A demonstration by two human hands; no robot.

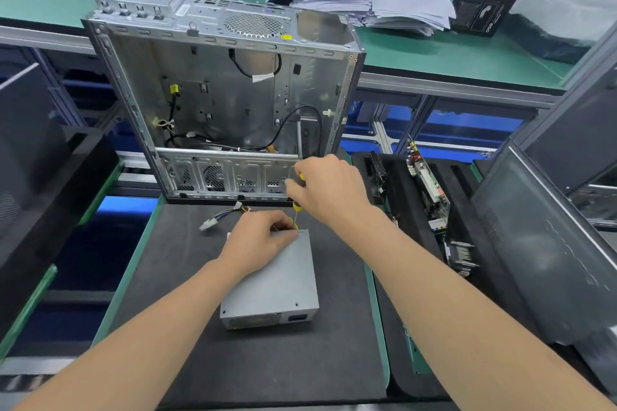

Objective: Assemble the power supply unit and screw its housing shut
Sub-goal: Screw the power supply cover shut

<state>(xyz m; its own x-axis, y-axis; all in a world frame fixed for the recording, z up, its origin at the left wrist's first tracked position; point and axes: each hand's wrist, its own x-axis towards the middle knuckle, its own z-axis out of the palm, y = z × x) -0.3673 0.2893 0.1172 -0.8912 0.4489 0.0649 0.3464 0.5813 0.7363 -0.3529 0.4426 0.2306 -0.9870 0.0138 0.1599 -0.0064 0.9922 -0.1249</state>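
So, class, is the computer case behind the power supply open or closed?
Open. The computer case has no side panel on the facing side; its inner wall and black cables show.

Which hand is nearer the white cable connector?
Left. The left hand, on the power supply, sits just right of the white connector; the right hand grips the screwdriver farther right.

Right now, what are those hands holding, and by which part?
The right hand grips a screwdriver by its handle; the left hand rests curled on the power supply's far corner.
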